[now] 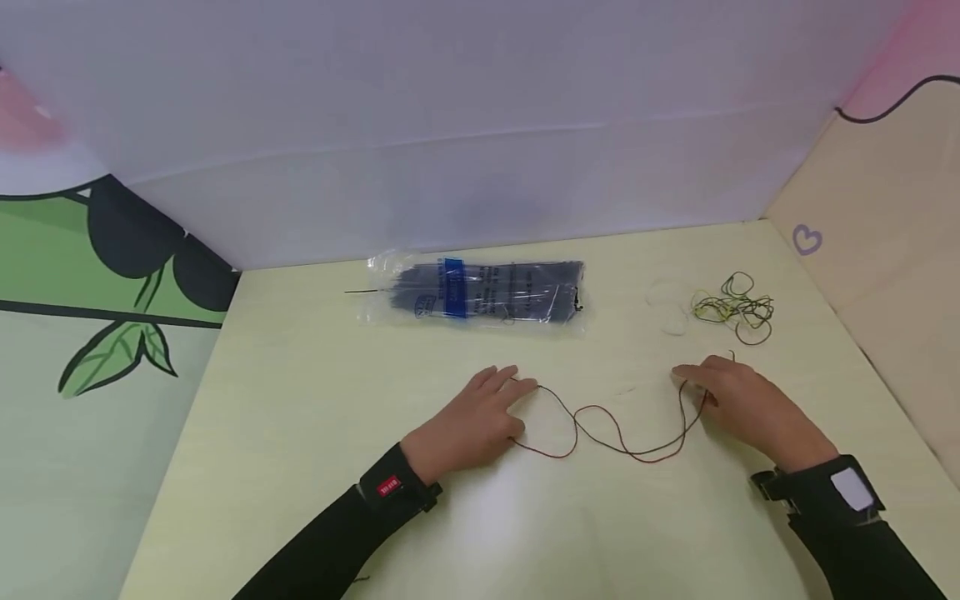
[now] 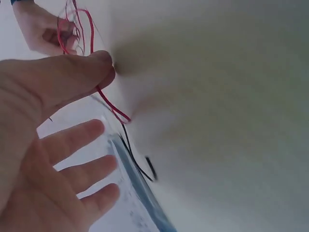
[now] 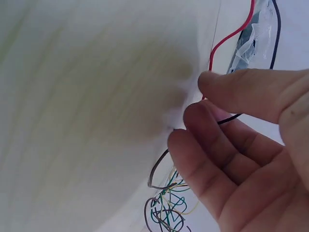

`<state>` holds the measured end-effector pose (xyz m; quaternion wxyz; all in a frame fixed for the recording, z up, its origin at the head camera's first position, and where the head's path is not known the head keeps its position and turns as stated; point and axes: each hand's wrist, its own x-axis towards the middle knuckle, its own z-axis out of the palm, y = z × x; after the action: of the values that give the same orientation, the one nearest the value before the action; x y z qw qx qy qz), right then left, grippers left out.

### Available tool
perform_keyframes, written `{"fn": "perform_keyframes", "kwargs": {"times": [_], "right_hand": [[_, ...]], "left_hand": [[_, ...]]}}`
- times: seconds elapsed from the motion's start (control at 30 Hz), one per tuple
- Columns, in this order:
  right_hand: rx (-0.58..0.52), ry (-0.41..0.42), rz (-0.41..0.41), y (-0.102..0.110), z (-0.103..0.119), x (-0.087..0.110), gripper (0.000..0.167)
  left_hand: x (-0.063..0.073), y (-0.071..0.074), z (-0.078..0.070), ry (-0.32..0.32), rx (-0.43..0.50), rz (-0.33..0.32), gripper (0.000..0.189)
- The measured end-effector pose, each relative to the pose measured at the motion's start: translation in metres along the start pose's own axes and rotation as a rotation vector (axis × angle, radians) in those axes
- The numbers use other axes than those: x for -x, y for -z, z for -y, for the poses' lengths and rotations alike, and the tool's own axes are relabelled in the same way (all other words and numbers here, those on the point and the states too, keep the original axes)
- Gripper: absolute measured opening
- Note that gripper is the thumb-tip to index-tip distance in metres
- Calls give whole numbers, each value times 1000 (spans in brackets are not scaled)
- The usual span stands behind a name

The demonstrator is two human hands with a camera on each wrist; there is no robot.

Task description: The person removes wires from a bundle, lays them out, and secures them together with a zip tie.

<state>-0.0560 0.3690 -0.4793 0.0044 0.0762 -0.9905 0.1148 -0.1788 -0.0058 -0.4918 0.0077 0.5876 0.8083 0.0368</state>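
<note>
My left hand point(image 1: 476, 421) hovers over the table's middle, thumb and forefinger pinching a red wire point(image 2: 91, 34) while the other three fingers spread out. A black wire point(image 1: 557, 398) runs past those fingers. To the right, my right hand point(image 1: 742, 408) pinches the red wire point(image 3: 211, 60) between thumb and fingers. The black wire point(image 3: 277, 38) passes behind that thumb and among the fingers, which partly hide it. Between the hands both wires lie in loose, crossing curves.
A clear plastic bag point(image 1: 487, 290) of dark strips with a blue label lies at the back of the table point(image 1: 300, 500). A tangle of green, yellow and dark wires point(image 1: 738, 308) sits beyond my right hand. Walls border the back and right side.
</note>
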Motion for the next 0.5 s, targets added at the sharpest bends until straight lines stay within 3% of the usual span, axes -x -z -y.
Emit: {"fn": "perform_keyframes", "kwargs": {"times": [0.13,0.33,0.5], "right_hand": [[-14,-1,18,-3,1,-3,34],[4,24,-18,-4,0,-8,19],[34,50,-37,-4,-2,-14,15]], "left_hand": [[2,0,16,52,55,11,16],[12,-4,35,81,12,-67,10],[24,-5,49,104,83,-86,7]]}}
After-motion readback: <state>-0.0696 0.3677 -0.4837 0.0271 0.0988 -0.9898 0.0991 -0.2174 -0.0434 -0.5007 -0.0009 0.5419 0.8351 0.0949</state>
